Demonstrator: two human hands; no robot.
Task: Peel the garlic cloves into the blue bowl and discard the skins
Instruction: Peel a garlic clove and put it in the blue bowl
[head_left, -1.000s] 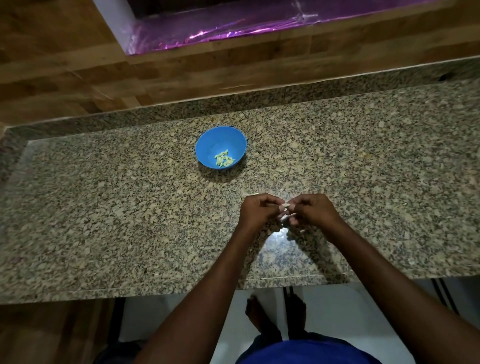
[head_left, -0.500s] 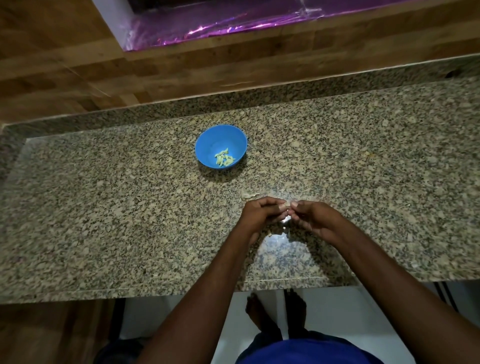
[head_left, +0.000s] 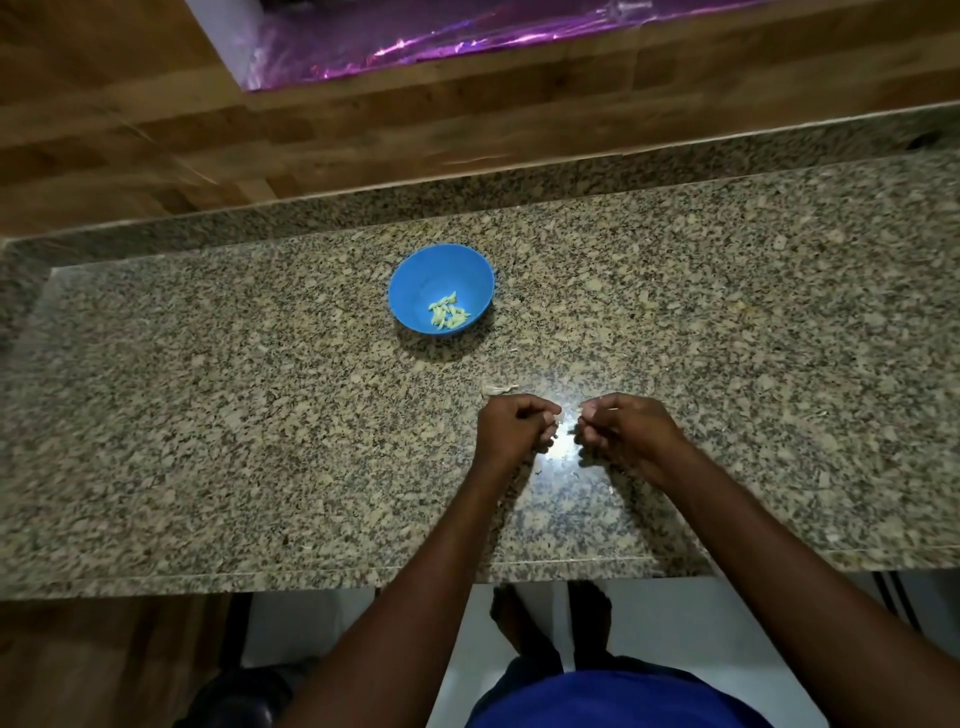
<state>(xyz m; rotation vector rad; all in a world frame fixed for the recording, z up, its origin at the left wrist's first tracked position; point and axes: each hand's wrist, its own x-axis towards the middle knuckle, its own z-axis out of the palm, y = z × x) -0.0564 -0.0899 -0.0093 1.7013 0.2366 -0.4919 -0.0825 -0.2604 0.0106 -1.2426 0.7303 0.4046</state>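
Observation:
The blue bowl (head_left: 410, 283) stands on the granite counter beyond my hands, with several peeled garlic cloves (head_left: 448, 313) in its bottom. My left hand (head_left: 511, 428) is curled, and its fingertips pinch a small pale garlic clove (head_left: 555, 413). My right hand (head_left: 626, 431) is curled a short gap to the right and pinches a thin pale bit of garlic skin (head_left: 586, 414) between thumb and fingers. Both hands hover just above the counter, near its front half. What they hold is mostly hidden by the fingers.
A loose piece of garlic skin (head_left: 498, 388) lies on the counter just beyond my left hand. The granite counter (head_left: 208, 441) ends in a front edge close to my body. A wooden wall (head_left: 467, 130) rises behind it. Small skin flecks (head_left: 574, 474) lie by my right wrist.
My hands, which were joined on the clove, have pulled apart sideways, leaving a small gap between them. The bowl has not moved.

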